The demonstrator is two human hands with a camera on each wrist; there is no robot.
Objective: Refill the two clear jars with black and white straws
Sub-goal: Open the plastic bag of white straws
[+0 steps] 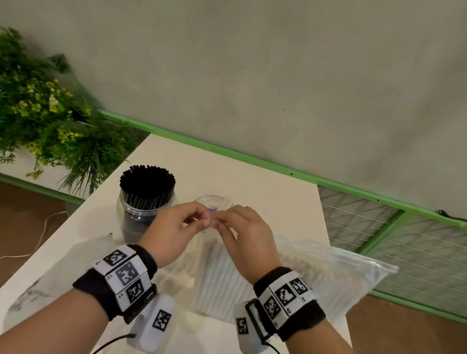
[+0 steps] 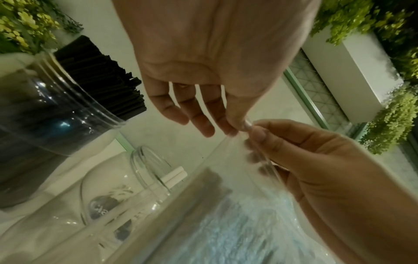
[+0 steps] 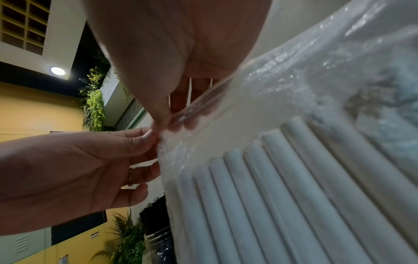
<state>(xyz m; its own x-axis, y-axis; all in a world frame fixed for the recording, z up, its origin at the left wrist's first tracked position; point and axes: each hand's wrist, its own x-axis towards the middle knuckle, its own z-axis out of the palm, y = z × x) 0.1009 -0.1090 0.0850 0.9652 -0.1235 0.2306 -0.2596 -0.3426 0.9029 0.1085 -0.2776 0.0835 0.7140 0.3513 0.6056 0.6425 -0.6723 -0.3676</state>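
Observation:
A clear zip bag [image 1: 318,265] full of white straws [image 1: 222,273] is held upright over the white table [image 1: 256,177]. My left hand [image 1: 197,220] and right hand [image 1: 224,223] meet at the bag's top edge, each pinching it between thumb and fingers. In the left wrist view the left hand [image 2: 235,125] and right hand [image 2: 255,133] nip the bag's [image 2: 237,223] zip strip. The right wrist view shows the same pinch by the right hand [image 3: 162,121] and left hand [image 3: 149,137], with the straws [image 3: 271,187] below. A clear jar [image 1: 144,203] packed with black straws stands left. A second clear jar [image 2: 126,187] behind the hands holds a couple of white straws [image 2: 174,176].
Green plants [image 1: 27,108] crowd the table's far left corner. A green-framed mesh fence [image 1: 396,237] runs behind and to the right. A white cable [image 1: 23,253] lies on the brown floor at left. Another crumpled clear bag [image 1: 42,285] lies on the table's left front.

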